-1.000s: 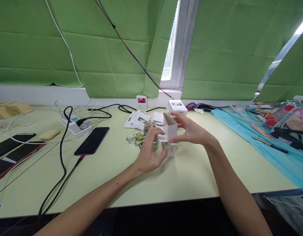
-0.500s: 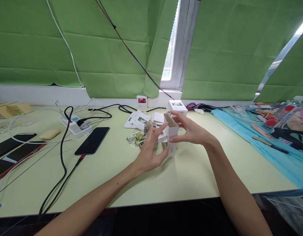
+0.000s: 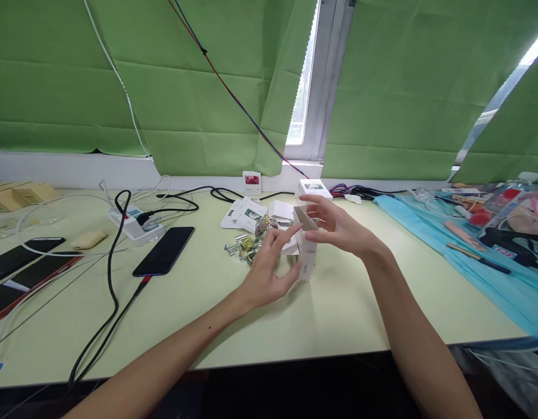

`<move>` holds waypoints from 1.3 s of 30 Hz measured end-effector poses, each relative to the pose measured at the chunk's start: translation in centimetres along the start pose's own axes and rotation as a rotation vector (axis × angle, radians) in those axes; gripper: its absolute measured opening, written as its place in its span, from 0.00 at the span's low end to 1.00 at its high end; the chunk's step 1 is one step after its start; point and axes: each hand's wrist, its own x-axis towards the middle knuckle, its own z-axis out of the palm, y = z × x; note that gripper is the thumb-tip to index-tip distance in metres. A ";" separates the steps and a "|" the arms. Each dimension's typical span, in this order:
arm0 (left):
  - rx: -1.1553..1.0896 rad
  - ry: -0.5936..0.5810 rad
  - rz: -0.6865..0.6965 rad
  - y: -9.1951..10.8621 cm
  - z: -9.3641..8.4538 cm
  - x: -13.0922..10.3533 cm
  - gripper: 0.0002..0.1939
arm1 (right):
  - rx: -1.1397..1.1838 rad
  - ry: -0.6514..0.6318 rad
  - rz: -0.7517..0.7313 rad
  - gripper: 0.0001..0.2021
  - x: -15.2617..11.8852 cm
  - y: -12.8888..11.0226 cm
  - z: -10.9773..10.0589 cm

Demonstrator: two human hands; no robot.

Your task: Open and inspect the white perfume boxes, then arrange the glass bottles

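A narrow white box (image 3: 307, 266) stands upright on the table, its top open. My left hand (image 3: 269, 273) is at its left side, thumb and forefinger apart and touching or nearly touching the box, the other fingers partly hidden. From the right, my right hand (image 3: 339, 228) holds the upper part of the box between thumb and fingers. Behind my left hand lie a clear round ornament (image 3: 266, 224) and shiny metal clips (image 3: 239, 247). White printed packets (image 3: 247, 214) lie farther back, near another white box (image 3: 313, 188).
A black phone (image 3: 164, 251) and a white power strip (image 3: 135, 226) with cables lie at the left. A small white card box (image 3: 252, 183) stands by the wall. Blue cloth (image 3: 478, 265) with a pen (image 3: 477, 258) and bottles covers the right side.
My right thumb has risen along the box, and its upper part looks tilted slightly rightward. My left hand has hardly moved.
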 end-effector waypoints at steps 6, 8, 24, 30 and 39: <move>0.016 -0.007 -0.008 0.0 0.1 0.0 0.34 | 0.078 -0.064 -0.022 0.38 -0.1 0.0 -0.1; 0.020 -0.009 -0.001 0.0 0.1 0.0 0.34 | 0.090 -0.077 -0.022 0.38 -0.1 0.1 -0.2; 0.004 -0.053 0.024 0.1 0.1 0.0 0.34 | 0.040 -0.190 -0.008 0.35 0.2 0.4 -0.4; 0.003 -0.056 0.020 0.1 0.1 -0.1 0.34 | 0.049 -0.181 -0.009 0.33 0.2 0.5 -0.3; 0.018 -0.048 -0.001 0.2 0.1 0.0 0.36 | 0.145 -0.151 -0.002 0.34 0.0 0.1 -0.2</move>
